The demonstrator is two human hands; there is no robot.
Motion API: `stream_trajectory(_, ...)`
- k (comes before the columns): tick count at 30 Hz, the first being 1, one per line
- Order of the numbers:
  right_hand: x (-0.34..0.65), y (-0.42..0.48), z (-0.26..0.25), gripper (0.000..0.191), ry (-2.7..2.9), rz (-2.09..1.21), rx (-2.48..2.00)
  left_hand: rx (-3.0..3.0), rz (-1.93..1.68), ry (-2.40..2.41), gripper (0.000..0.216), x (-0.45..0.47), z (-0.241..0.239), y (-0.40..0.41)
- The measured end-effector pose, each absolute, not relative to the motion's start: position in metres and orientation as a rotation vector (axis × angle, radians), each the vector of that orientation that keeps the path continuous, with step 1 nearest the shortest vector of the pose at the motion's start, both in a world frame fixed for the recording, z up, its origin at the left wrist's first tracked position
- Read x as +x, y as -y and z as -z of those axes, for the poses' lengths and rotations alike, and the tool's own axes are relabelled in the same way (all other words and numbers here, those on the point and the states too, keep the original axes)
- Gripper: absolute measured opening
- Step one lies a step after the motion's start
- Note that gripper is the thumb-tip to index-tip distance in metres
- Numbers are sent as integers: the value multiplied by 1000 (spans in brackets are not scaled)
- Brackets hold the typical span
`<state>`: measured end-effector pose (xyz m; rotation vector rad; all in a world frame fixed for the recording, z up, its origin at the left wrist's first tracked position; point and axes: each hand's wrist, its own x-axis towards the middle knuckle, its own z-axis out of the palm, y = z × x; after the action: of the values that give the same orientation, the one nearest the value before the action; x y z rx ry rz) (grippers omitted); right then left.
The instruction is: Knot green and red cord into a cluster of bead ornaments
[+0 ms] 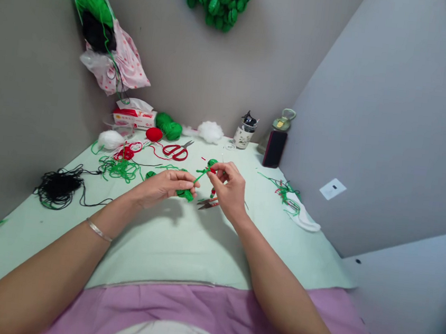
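Note:
My left hand (pixel 163 184) is closed around a small green crocheted piece (pixel 185 193), held just above the pale green table (pixel 167 246). My right hand (pixel 229 186) pinches a green strand with a red bit (pixel 205 170) that runs back to the piece in my left hand. Both hands are close together over the middle of the table. Small snips (pixel 206 203) lie on the table just below and between my hands.
Red-handled scissors (pixel 176 151), a red yarn ball (pixel 154 134) and green yarn balls (pixel 169 126) lie at the back. Loose green yarn (pixel 119 169) and black yarn (pixel 58 187) sit left. A jar (pixel 244 133), dark phone (pixel 275 148), white stuffing (pixel 211 131), and yarn scraps (pixel 288 192) sit right.

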<state>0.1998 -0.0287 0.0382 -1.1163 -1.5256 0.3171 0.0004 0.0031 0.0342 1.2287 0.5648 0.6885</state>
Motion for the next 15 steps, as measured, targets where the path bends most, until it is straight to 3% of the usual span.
stream_trajectory(6, 200, 26, -36, 5, 1504, -367, -1166, 1224, -774, -614, 26, 0, -34, -4)
stream_trajectory(15, 205, 24, -35, 32, 1476, -683, -1086, 1267, -807, -659, 33, 2, -35, -2)
